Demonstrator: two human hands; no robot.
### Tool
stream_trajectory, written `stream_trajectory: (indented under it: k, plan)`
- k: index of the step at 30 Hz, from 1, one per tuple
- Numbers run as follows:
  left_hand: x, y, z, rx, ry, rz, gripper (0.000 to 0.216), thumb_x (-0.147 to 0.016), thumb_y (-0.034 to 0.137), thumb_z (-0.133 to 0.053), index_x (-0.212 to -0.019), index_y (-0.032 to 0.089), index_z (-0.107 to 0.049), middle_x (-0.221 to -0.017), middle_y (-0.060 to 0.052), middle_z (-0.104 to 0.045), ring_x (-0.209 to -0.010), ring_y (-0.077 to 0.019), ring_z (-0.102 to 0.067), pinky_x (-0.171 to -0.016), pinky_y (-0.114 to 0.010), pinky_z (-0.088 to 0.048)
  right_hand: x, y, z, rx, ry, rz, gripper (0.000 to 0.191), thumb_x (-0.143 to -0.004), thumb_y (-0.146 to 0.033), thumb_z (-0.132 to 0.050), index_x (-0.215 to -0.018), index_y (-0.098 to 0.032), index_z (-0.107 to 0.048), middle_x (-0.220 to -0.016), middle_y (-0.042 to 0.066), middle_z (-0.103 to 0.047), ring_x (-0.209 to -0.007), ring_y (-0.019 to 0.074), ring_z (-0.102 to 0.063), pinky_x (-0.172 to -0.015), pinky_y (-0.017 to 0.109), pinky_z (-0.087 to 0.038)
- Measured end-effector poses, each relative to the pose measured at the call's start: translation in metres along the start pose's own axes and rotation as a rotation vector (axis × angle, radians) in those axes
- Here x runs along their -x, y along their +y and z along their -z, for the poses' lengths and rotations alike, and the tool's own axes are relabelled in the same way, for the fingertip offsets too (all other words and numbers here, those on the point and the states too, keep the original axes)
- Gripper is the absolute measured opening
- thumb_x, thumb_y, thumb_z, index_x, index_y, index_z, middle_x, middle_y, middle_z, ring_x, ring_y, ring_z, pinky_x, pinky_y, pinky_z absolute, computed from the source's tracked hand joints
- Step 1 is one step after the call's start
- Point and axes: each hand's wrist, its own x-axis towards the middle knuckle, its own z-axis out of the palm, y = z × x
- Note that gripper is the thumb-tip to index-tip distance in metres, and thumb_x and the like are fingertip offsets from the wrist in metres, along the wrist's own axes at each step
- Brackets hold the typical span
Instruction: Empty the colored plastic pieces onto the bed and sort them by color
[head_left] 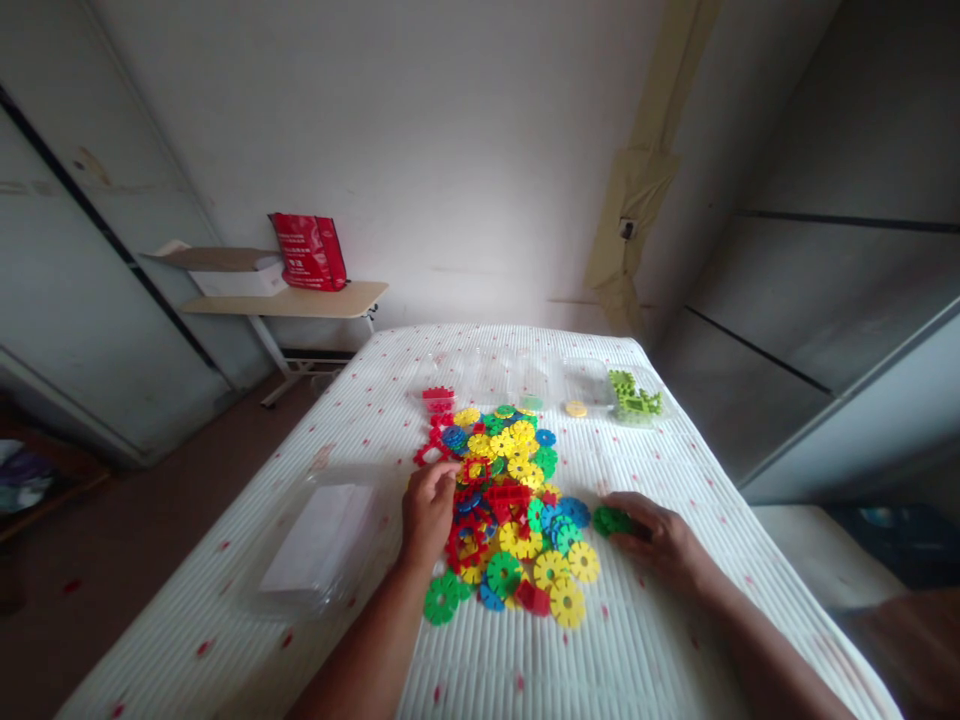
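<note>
Nearest to me spreads a white ribbed fabric cover with small red marks (562,680), my bare forearms reaching over it. At the near edge of the heap lie a green notched plastic disc (441,598), a yellow notched plastic disc (568,603) and a small red plastic block (532,598). Off to the left, white paper (311,535) lies in a clear plastic tray (259,597). My right grip (664,540), apart from the heap on its right, is closed on dark-green notched plastic discs (611,520). My left grip (429,512) is curled at the heap's left side, fingertips beside a red square plastic frame (477,470); I cannot tell whether they pinch it. Between my hands sits the mixed heap of yellow, green, blue and red plastic pieces (519,540). Beyond it stands a clear plastic compartment box (491,372), lime-green plastic pieces (636,395) in its right end. Farther back, at left, a pale wood-topped table (330,300) carries a white cardboard box (238,282) and a glossy red bag (309,250), before a plain white wall (465,170).
</note>
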Motion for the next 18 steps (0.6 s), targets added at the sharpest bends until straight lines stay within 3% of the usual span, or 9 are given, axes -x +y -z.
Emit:
stream_trajectory:
  k: [5,11,15,18]
  plan:
    - [0.0,0.001,0.0,0.002,-0.003,0.002,0.027,-0.084,0.032,-0.043,-0.091,0.019,-0.065,-0.093,-0.006,-0.068,-0.091,-0.0205,-0.061,-0.085,-0.035,-0.046,-0.001,-0.011,-0.004,0.082,-0.014,0.086,0.035,-0.079,-0.032,-0.057,-0.113,-0.024,-0.06,-0.115,0.009,-0.06,-0.096,0.0202,-0.063,-0.08,0.026,-0.051]
    - [-0.001,0.0,-0.001,0.019,0.005,-0.003,0.026,-0.084,0.032,-0.044,-0.09,0.019,-0.065,-0.091,-0.006,-0.068,-0.09,-0.0208,-0.062,-0.084,-0.035,-0.047,-0.01,-0.027,0.001,0.174,-0.061,0.112,0.026,-0.079,-0.024,-0.054,-0.104,-0.022,-0.061,-0.09,0.005,-0.062,-0.073,0.0138,-0.062,-0.063,0.021,-0.049]
    - [-0.001,-0.002,-0.001,0.02,0.013,-0.008,0.026,-0.084,0.033,-0.044,-0.09,0.019,-0.065,-0.091,-0.006,-0.068,-0.089,-0.0207,-0.062,-0.084,-0.035,-0.048,-0.036,-0.035,0.007,0.205,0.012,0.237,0.026,-0.08,-0.027,-0.053,-0.104,-0.02,-0.06,-0.09,0.006,-0.061,-0.072,0.0141,-0.06,-0.063,0.023,-0.048]
    - [-0.001,-0.002,-0.001,0.02,0.018,-0.008,0.027,-0.084,0.033,-0.043,-0.089,0.019,-0.065,-0.091,-0.006,-0.068,-0.089,-0.0204,-0.062,-0.084,-0.035,-0.048,-0.074,-0.043,0.012,0.255,0.138,0.295,0.03,-0.081,-0.028,-0.052,-0.108,-0.018,-0.059,-0.094,0.008,-0.06,-0.072,0.0148,-0.06,-0.063,0.025,-0.049]
